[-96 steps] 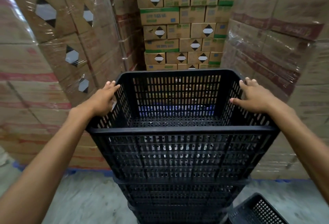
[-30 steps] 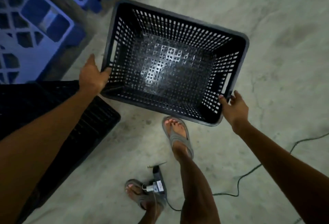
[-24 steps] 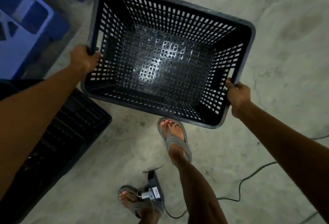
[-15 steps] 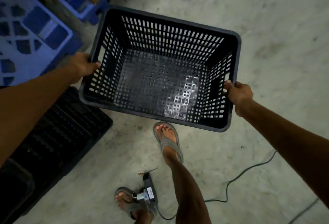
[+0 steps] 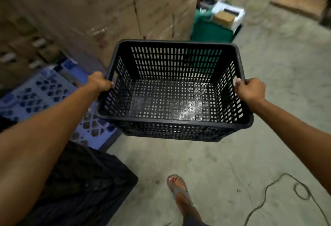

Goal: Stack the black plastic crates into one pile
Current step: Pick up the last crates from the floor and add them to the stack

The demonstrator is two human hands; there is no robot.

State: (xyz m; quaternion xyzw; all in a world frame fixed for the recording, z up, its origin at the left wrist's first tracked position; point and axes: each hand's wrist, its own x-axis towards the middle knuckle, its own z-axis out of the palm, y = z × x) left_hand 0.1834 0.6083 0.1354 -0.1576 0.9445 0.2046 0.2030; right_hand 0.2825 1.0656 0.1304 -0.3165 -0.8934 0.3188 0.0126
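1. The black crate (image 5: 172, 98) is up in the air in front of the person, held level over the concrete floor (image 5: 232, 163), open side up and with nothing inside it; light glints off its perforated bottom.
2. The left hand (image 5: 99, 83) is wrapped shut around the rim of the crate's left side, its fingers (image 5: 109, 83) curled over the edge, arm stretched out from the near left.
3. The right hand (image 5: 250, 89) is a closed fist on the right rim, knuckles up, forearm reaching in from the near right.
4. Near left, low down, sits a second black crate (image 5: 86, 181); the left forearm covers much of it and the frame cuts it off, so I cannot tell whether it is one crate or several.
5. Just beyond that lies a blue pallet (image 5: 44, 93), partly hidden behind the arm and the held crate.
6. Far left rises a wall of brown cardboard boxes (image 5: 107, 10), blurred; any print on them is unreadable.
7. Far, beyond the crate, is a green bin (image 5: 209, 28) with some boxes on top, too smeared to identify.
8. Near, a foot in a grey sandal (image 5: 179, 190) stands on the floor, and a thin cable (image 5: 268, 197) loops to the right.
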